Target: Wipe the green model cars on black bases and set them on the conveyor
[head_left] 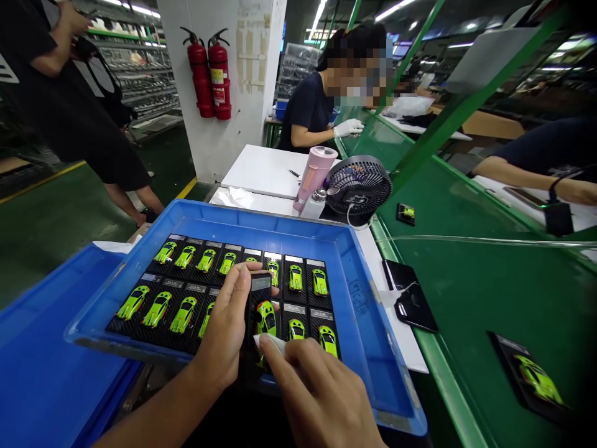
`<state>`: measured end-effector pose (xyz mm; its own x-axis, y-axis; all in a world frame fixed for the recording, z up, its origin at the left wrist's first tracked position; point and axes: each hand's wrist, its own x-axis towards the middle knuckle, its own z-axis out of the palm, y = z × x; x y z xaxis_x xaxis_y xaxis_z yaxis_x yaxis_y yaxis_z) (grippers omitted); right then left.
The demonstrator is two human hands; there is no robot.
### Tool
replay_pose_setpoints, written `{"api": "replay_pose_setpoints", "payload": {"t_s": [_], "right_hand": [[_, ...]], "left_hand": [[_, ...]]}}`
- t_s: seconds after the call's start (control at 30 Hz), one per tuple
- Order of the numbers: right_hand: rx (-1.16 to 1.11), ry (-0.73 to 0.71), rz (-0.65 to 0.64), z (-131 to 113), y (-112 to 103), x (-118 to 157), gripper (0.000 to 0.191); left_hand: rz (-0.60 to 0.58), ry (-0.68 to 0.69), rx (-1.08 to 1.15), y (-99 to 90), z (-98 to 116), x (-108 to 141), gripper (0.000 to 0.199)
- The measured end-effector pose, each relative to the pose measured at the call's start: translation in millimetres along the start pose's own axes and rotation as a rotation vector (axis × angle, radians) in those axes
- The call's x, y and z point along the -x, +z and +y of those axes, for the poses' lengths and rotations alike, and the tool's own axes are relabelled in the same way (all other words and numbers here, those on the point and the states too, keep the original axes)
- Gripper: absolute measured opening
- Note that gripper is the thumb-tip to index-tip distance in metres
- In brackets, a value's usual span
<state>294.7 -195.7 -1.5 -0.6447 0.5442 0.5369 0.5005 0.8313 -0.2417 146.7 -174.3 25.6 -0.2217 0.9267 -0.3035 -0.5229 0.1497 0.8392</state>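
across rt side: green belt (452,292) w/ 2 lime cars on blk bases. left of it, blue tray (368,336) w/ 2 rows of same, noses & tails lined up. beyond tray, blk fan (360,186) beside pink tumbler (314,177). rt hand (321,386): fingers closed on wht wipe, at near end of held car. l hand (226,323): clamped on blk base, fingers wrapped round sides. blk base (260,284) above tray, tilted, lime car (266,318) on it. smallest: wht wipe (278,343).

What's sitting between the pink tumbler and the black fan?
Between the pink tumbler and black fan sits a small metal-capped white bottle, in the head view.
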Motion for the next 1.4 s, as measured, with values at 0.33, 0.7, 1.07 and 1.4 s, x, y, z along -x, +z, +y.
{"api": "replay_pose_setpoints", "payload": {"t_s": [0.33,0.7,1.07,1.4], "right_hand": [[-0.634,0.376,0.211,10,-14,-3,0.037],[-0.636,0.253,0.084,10,-7,-4,0.043],[-0.308,0.139,-0.115,18,-15,-17,0.044],[-0.524,0.187,-0.018,30,-37,-12,0.042]], "left_hand": [[-0.049,-0.321,0.307,-6.7,-5,-20,0.034],[-0.068,-0.305,0.316,-6.2,-6,-20,0.030],[-0.244,-0.189,0.096,-8.8,-9,-3,0.035],[-0.444,-0.483,0.044,-17.6,-7,-2,0.034]]}}
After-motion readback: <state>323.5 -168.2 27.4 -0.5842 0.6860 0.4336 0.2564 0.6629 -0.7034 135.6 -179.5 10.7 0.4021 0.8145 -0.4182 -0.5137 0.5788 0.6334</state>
